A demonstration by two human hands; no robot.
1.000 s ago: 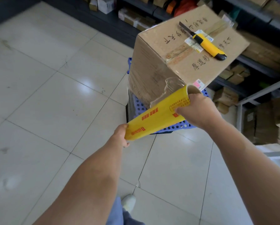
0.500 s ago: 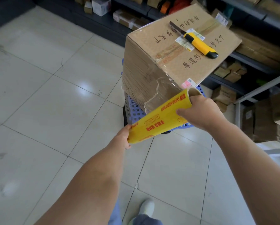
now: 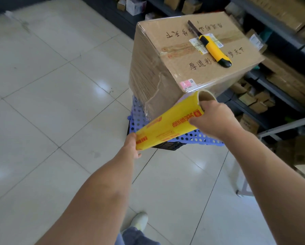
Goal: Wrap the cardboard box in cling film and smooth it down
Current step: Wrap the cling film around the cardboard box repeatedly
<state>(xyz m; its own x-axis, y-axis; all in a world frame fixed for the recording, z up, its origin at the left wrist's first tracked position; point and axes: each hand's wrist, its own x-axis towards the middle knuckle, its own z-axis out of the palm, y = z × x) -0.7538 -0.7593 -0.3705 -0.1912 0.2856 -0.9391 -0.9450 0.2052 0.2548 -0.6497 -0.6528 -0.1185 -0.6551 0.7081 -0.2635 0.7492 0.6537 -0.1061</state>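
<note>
Finds the cardboard box [image 3: 176,64] standing on a blue perforated crate [image 3: 137,121], covering its far part and leaving the near edge and near left corner bare. Notes a black crate [image 3: 169,145] directly beneath the blue one, both on a pale tiled floor [image 3: 51,103]. Records clear film [image 3: 155,89] stretched over the box's left side, wrinkled and bunched toward the near vertical corner, with its upper margin lapping slightly onto the top face. Places the cling film roll [image 3: 167,126], yellow with red print, just beside that near corner, tilted, its upper end level with the top near corner of the box and its lower end over the crate's near left corner. Confirms the right hand [image 3: 213,119] grasping the upper end, thumb inside the open cardboard core and fingers curled round the outside. Confirms the left hand [image 3: 131,147] grasping the lower end, with most fingers hidden behind the roll. Logs a yellow and black utility knife [image 3: 214,50] lying on the box top across the taped seam, blade out and pointing to the far edge, handle butt toward the right edge. Lists dark shelving [image 3: 280,96] stocked with small cartons behind and to the right of the box. Notes one pale shoe [image 3: 139,221] on the floor between the forearms.
</note>
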